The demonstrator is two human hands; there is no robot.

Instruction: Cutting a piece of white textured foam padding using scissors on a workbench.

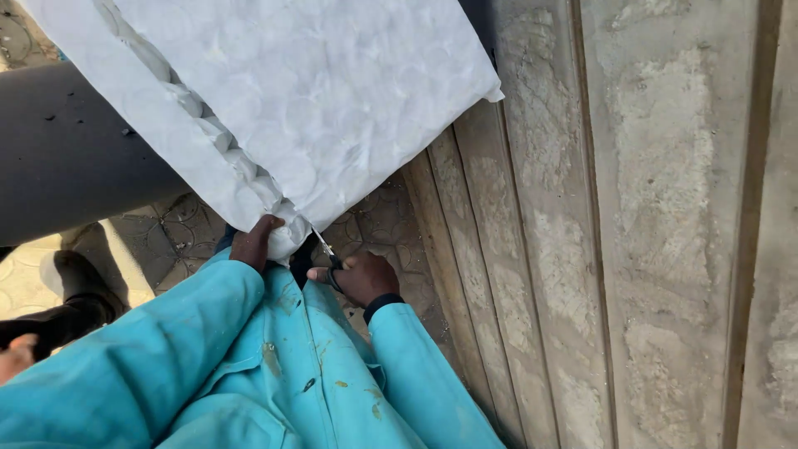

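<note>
A big white padded sheet (316,100) hung beside the grey wall (648,224). The left hand (256,241) pinched its near bottom edge, probably to keep it tight. The right hand (364,278) was closed around small scissors (326,249), blades touching that edge.

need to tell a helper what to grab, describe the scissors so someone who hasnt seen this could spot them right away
Start at the big white padded sheet hanging across the top of the view and follow it down to its lowest edge. There the right hand grips the scissors while the left hand pinches the sheet beside them. They are the only thin metal thing there, blades pointing up into the sheet.
</note>
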